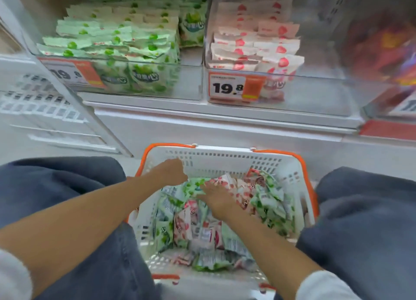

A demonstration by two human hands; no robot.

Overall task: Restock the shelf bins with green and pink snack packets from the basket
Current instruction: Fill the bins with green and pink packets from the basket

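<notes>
White basket with an orange rim sits near, between the person's knees, holding mixed green packets and pink packets. Left hand is curled at the basket's far-left side; fingers hidden, can't tell any grasp. Right hand lies flat, fingers spread on the pile. Far shelf: left bin green stock, right bin pink.

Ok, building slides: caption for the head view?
Left hand and right hand reach into the basket of green and pink snack packets below the shelf bins.
</notes>
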